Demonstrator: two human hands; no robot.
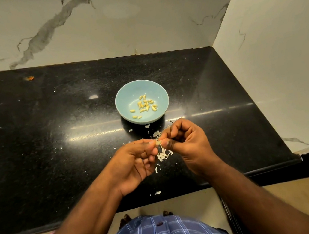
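Note:
A small pale garlic clove (158, 142) is pinched between the fingertips of both my hands above the black counter. My left hand (134, 162) holds its left end with thumb and fingers curled. My right hand (185, 142) pinches its right end, fingers curled over it. A light blue bowl (123, 93) stands just beyond my hands and holds several peeled yellowish cloves (145, 106). White papery skins (163, 155) lie scattered on the counter under and around my hands.
The black granite counter (53, 130) runs to a marble wall at the back and a marble side wall (278, 51) on the right. The counter's front edge is close to my body. A small orange speck (30, 78) lies far left.

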